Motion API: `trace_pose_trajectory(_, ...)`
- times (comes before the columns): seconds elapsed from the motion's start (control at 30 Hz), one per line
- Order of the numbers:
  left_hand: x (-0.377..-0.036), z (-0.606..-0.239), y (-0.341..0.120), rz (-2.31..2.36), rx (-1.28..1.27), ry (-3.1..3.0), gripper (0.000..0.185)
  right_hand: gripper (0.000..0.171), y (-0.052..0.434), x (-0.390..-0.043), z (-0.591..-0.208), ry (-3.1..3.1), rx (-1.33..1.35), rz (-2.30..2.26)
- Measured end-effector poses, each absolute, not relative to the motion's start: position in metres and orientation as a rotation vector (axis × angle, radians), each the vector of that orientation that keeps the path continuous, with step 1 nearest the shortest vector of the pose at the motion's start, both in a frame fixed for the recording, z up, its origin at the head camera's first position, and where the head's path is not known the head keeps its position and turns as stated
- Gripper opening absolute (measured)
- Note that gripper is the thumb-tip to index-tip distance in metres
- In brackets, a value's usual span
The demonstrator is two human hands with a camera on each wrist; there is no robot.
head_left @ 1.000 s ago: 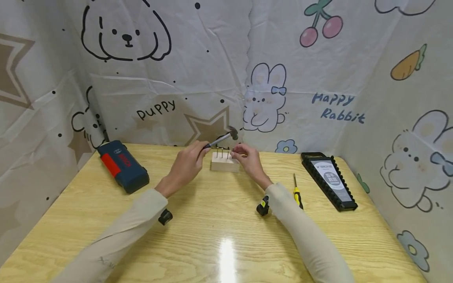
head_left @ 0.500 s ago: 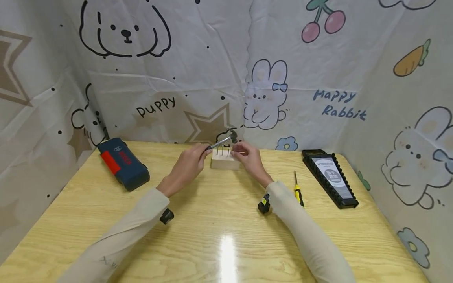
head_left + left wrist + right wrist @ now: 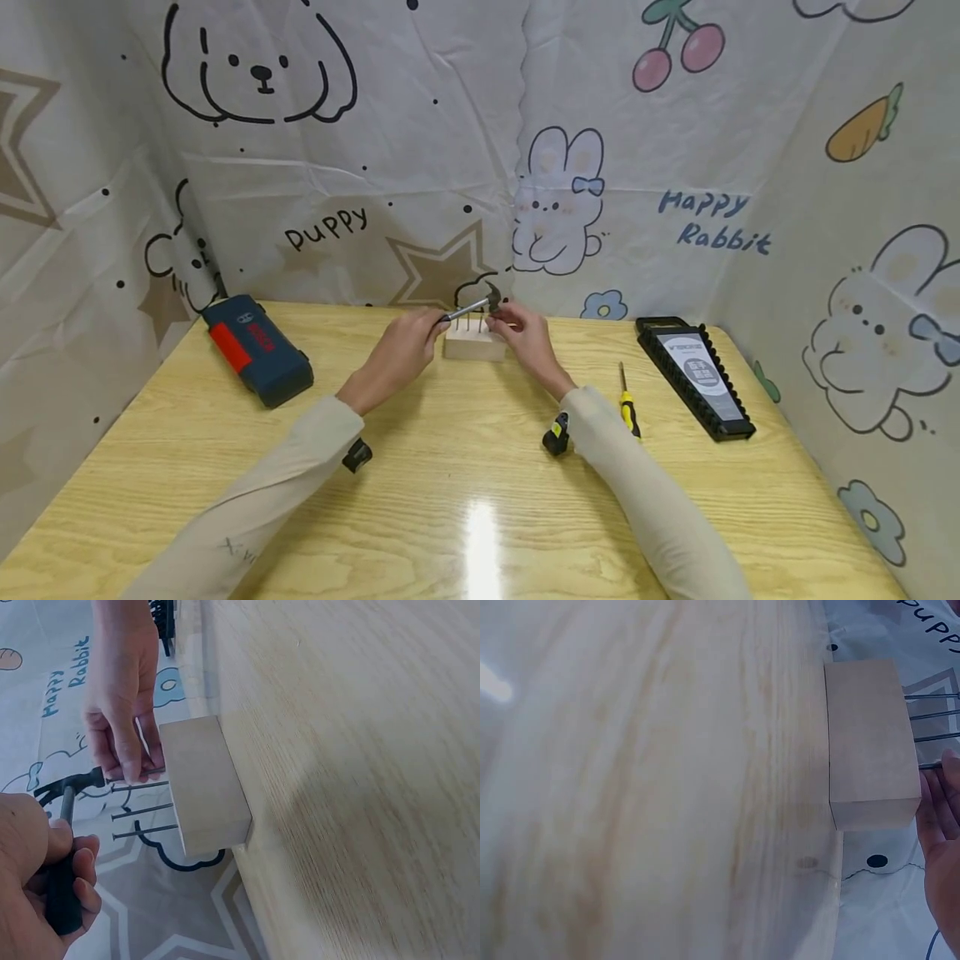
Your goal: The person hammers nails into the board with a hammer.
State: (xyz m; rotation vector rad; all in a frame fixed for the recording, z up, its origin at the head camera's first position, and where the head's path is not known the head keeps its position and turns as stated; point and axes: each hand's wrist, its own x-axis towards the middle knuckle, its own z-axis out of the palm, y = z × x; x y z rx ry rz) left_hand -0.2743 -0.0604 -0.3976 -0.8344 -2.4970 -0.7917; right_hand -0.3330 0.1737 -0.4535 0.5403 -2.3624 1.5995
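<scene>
A small pale wood block (image 3: 474, 347) stands at the far middle of the table with three thin nails (image 3: 470, 323) upright in its top. My left hand (image 3: 423, 327) grips the dark handle of a small hammer (image 3: 480, 304), whose head hovers just above the right-most nail. My right hand (image 3: 506, 322) pinches that nail at the block's right end. In the left wrist view the block (image 3: 204, 784), the nails (image 3: 142, 811), the hammer (image 3: 66, 825) and my right hand (image 3: 131, 761) all show. The right wrist view shows the block (image 3: 870, 742) and my fingers (image 3: 939, 817) beside it.
A blue and red tool case (image 3: 257, 350) lies at the far left. At the right lie a yellow-handled screwdriver (image 3: 628, 405) and a black bit holder (image 3: 703, 375). Printed cloth walls close in the table (image 3: 465, 500) on three sides.
The hammer head has come down a little toward the nail that my right hand holds. Both hands stay at the block.
</scene>
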Motion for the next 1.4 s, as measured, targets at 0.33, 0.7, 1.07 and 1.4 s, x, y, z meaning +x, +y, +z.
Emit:
trace_pose_trajectory(0.33,-0.274,-0.395,-0.059,-0.777,-0.794,-2.524,0.020,0.021,0.170,-0.329,-0.455,-2.310,0.474,1.664)
trace_pose_trajectory(0.7,-0.272,-0.383,-0.059,-0.808,-0.822,-2.410,0.019,0.023,0.165,-0.322,-0.456,-2.229,0.417,1.697)
trace_pose_trajectory(1.07,-0.277,-0.391,-0.063,-0.665,-0.855,-2.536,0.019,0.023,0.168,-0.325,-0.454,-2.281,0.450,1.716)
trace_pose_trajectory(1.4,-0.277,-0.392,-0.062,-0.664,-0.854,-2.523,0.016,0.021,0.167,-0.324,-0.444,-2.311,0.364,1.731)
